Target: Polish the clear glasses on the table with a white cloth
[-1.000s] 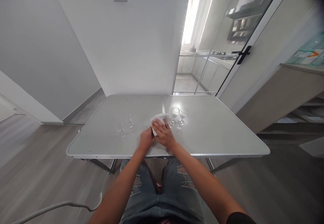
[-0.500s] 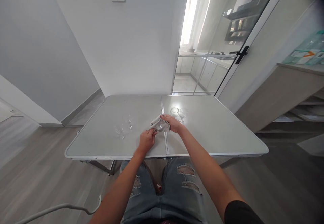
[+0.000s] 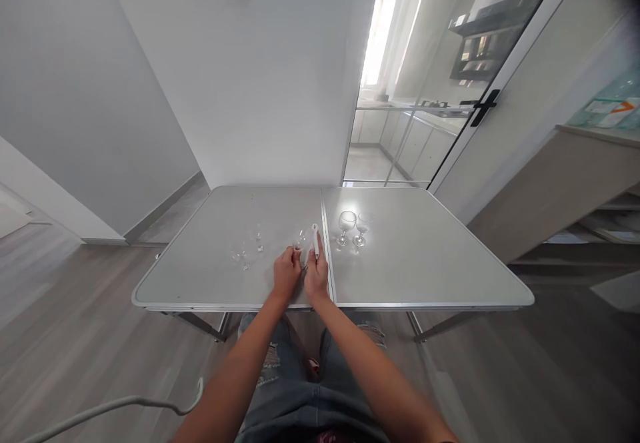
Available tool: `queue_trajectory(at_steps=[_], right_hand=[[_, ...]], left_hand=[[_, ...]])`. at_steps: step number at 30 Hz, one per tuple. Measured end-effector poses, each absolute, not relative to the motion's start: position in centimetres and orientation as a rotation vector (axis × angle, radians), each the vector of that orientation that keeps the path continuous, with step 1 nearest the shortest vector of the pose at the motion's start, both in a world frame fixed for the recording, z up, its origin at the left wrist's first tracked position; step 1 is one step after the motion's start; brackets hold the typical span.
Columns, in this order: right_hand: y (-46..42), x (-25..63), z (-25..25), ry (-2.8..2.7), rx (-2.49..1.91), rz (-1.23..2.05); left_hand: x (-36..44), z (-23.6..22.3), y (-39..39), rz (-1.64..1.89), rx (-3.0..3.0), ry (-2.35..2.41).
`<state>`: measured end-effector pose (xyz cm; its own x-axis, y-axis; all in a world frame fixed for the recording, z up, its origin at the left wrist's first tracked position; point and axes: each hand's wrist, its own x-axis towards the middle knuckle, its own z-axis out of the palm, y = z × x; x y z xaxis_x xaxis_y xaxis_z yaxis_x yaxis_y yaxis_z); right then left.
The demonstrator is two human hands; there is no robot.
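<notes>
Near the table's front edge, left of its centre seam, my left hand (image 3: 287,273) is closed on a clear stemmed glass (image 3: 302,239), low by its stem or foot. The fingers hide part of the glass. My right hand (image 3: 317,277) grips a folded white cloth (image 3: 316,235) against the right side of that glass. Both hands are close together. To their right, two stemmed glasses stand upright side by side: a rounder one (image 3: 347,221) and a slimmer one (image 3: 363,223). Faint clear glassware (image 3: 259,241) sits on the table's left half.
The pale folding table (image 3: 425,256) has a metal rim and stands against a white wall (image 3: 280,96). A glass door (image 3: 400,83) with a black handle is behind at right. Shelves (image 3: 575,183) with bottles stand at far right. A pale cable (image 3: 130,401) curves at lower left.
My right hand has moved left and closer to my left hand, carrying the cloth. The cloth now stands narrow beside the glass. Both glasses on the right show fully.
</notes>
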<state>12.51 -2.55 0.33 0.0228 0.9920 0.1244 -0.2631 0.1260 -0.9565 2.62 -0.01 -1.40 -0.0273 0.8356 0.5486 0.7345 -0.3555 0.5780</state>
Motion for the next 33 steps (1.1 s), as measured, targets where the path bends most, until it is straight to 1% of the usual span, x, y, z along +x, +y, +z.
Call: queue_trajectory(at_steps=[3,6,10,14,17,19,21,23,25,27,29,30,33], right_hand=[[-2.6,13.3,0.4,-1.404,-1.049,0.589],[-2.1,14.5,0.3,-1.832,-1.034,0.233],[-1.1,16.5,0.9,-2.291,-0.891,-0.075],[-0.1,17.7,3.9,-2.485,-0.857,-0.142],[1.4,18.2,6.8,-2.588,-1.063,-0.012],[2.8,18.9,8.3,-2.598,-1.301,0.221],[4.2,20.0,9.0,-2.499,-1.425,0.611],[5.3,21.3,8.8,-2.190,-1.402,1.101],[5.7,22.3,7.8,-1.726,-1.286,1.509],[5.3,22.4,6.4,-1.346,-1.094,1.787],[4.3,21.5,4.9,-1.090,-0.887,1.947],[3.7,20.7,4.2,-0.981,-0.803,1.975],[1.6,17.3,2.4,-0.643,-0.674,1.828]], left_hand=[[2.6,-1.3,0.0,1.334,2.113,1.708],[2.5,-1.4,0.2,1.281,2.101,1.768],[2.4,-1.9,0.5,1.043,2.234,1.772],[2.6,-2.2,0.6,0.848,2.309,1.870],[3.0,-2.2,0.2,0.798,2.432,1.819],[3.2,-2.0,-0.2,0.805,2.552,1.703],[3.2,-1.8,-0.6,0.864,2.637,1.599],[3.1,-1.7,-0.7,0.952,2.655,1.552],[2.9,-1.7,-0.7,1.039,2.626,1.551],[2.7,-1.9,-0.6,1.110,2.578,1.573],[2.6,-2.1,-0.4,1.174,2.507,1.616],[2.6,-2.2,-0.3,1.209,2.458,1.648],[2.6,-2.3,-0.1,1.318,2.283,1.724]])
